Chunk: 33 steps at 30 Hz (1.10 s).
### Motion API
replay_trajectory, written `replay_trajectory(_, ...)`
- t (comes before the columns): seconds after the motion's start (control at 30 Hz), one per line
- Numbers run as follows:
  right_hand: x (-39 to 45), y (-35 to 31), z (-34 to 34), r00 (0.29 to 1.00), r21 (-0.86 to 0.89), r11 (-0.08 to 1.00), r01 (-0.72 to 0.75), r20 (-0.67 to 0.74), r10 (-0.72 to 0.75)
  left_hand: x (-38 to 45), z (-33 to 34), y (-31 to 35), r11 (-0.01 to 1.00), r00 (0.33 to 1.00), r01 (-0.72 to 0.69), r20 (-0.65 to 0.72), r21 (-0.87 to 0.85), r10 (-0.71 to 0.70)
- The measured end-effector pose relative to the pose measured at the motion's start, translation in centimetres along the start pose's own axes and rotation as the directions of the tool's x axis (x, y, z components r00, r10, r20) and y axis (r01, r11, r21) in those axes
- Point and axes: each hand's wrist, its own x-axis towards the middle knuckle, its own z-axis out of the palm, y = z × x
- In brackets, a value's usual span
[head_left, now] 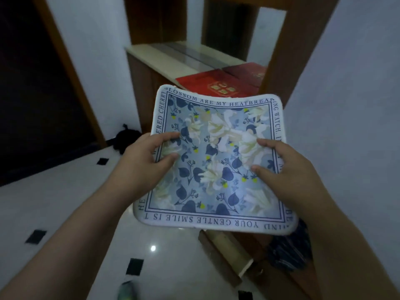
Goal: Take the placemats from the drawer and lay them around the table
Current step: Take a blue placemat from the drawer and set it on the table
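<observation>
Both hands are holding one floral placemat [213, 161] in mid-air: left hand [145, 156] and right hand [285, 167] each gripping a side edge, fingers curled over it. No table is showing; laying out is judged not yet begun.

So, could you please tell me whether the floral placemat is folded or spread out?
Spread out. The placemat shows its whole printed face and border, gripped at its sides by the left hand and right hand.
</observation>
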Motion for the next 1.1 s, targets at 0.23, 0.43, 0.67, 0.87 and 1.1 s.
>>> replay_trajectory(0.23, 1.8, -8.7, 10.9, 0.924, 0.086, 0.974, 0.211, 0.309, -0.227, -7.5, -11.1, -5.5, 0.963, 0.929, 0.262, -0.285, 0.062, -0.235)
replay_trajectory(0.43, 0.7, -17.1, 22.2, 0.769, 0.112, 0.930, 0.350, 0.532, -0.354, -14.7, -18.6, -11.7, 0.878, 0.772, 0.478, -0.483, 0.012, -0.414)
replay_trajectory(0.67, -5.5, -30.6, 35.7, 0.553, 0.213, 0.840, 0.499, 0.668, -0.498, -25.1, -30.2, -18.9, 0.796, 0.551, 0.595, -0.665, -0.110, -0.503)
replay_trajectory(0.87, -11.6, -41.6, 45.6, 0.418, 0.292, 0.766, 0.572, 0.700, -0.579, -32.4, -40.5, -23.3, 0.736, 0.392, 0.659, -0.764, -0.155, -0.512)
replay_trajectory(1.1, -16.6, -51.5, 55.5, 0.251, 0.414, 0.692, 0.591, 0.721, -0.646, -37.5, -49.6, -26.8, 0.663, 0.224, 0.722, -0.839, -0.199, -0.496)
